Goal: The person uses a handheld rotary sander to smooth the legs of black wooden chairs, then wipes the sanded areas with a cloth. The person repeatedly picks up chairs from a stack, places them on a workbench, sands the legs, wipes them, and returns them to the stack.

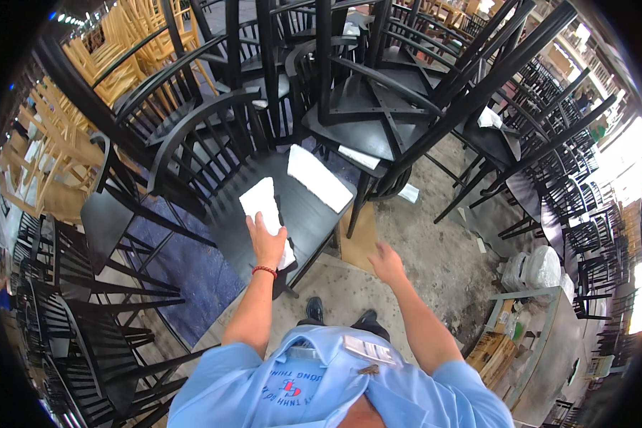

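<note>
A black wooden chair [241, 187] with a spindle back stands in front of me. On its seat lie two white slabs that look like foam or folded padding. My left hand [267, 242] grips the nearer white slab [258, 197], which has a dark strip along its right side. The farther white slab [319, 178] lies flat beside it, near the seat's right edge, untouched. My right hand [387, 263] hangs in the air right of the seat, fingers loosely bent and apart, with nothing visible in it.
Stacked black chairs [367, 107], some upturned, crowd the far side, their legs reaching toward me. More black chairs [96, 328] stand at left, near unpainted wooden chairs [57, 153]. Brown cardboard [357, 235] lies on the floor. At right is a grey-edged bin [542, 314] with wood pieces.
</note>
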Demonstrator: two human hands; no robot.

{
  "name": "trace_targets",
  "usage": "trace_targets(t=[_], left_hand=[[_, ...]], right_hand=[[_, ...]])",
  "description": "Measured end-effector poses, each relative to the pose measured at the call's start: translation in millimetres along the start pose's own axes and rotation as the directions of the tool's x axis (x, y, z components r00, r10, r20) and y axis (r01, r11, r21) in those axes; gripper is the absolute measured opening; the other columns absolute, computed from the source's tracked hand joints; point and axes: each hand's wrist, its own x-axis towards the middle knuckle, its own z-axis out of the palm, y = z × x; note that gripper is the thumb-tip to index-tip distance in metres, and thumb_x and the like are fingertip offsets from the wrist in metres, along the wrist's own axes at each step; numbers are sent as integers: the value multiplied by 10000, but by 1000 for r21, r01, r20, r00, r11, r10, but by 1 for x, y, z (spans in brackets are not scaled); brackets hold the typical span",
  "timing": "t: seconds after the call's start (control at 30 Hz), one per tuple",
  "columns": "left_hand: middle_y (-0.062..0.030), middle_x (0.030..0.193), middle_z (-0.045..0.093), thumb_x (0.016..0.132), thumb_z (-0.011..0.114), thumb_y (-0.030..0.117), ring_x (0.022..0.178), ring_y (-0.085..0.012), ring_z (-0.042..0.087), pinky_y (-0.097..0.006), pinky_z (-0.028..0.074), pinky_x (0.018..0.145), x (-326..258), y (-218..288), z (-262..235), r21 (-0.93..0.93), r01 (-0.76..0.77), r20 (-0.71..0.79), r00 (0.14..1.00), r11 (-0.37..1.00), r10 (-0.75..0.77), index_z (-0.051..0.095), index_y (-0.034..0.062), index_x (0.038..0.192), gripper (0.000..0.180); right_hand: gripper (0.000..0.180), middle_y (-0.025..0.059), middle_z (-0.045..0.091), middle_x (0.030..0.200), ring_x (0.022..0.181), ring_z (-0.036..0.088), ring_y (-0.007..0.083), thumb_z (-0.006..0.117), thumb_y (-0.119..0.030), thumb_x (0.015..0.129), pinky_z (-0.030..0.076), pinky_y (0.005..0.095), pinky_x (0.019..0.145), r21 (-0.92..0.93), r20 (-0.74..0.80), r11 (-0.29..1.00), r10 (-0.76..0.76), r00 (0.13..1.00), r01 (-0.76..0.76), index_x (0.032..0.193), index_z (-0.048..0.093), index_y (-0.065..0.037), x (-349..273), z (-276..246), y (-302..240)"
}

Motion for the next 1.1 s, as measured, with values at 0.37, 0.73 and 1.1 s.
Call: trace_targets(t=[0.37,0.73,1.1], left_hand=[[-251,1288,524,884,657,205,1105,-288,579,-409,498,913,43,70,101,-514,507,142,846,693,-514,196,-46,1470,787],[-114,1122,578,909,583,27,920,-227,623,-400,567,694,-82,175,214,-620,695,437,692,365,-574,410,66,1266,398],[-135,1070,674,852,742,324,969,-198,653,-327,530,808,-89,200,293,354,496,731,382,793,-566,527,10,1277,571]], right_hand=[[852,149,557,1250,1174,532,344,786,-378,724,444,512,941,-260,137,915,-282,950,309,1379,344,-60,204,17,-118],[657,245,600,1195,1129,581,383,665,-443,829,462,415,953,378,589,898,-421,690,225,1333,466,-71,197,-77,51],[681,170,585,1282,1198,551,225,753,-47,730,433,353,1022,429,-178,899,-14,984,90,1344,472,38,288,-372,312]])
